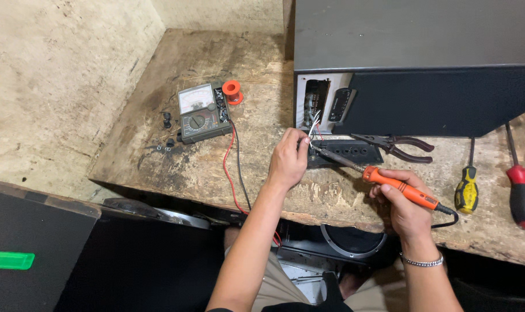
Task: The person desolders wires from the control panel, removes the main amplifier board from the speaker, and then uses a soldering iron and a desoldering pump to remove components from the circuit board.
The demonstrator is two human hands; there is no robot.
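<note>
Fig.: L hand fingers pinched shut on thin white wires at the opening of a black speaker cabinet. R hand closed around orange soldering iron, pen-style; tip angled up-left, meeting the wires just beside L fingertips, above a black control panel lying on the worn wooden bench. Pliers just R of panel; yellow screwdriver & red screwdriver further R. Analog multimeter w/ red/black leads, and a solder spool, well apart to L.
</note>
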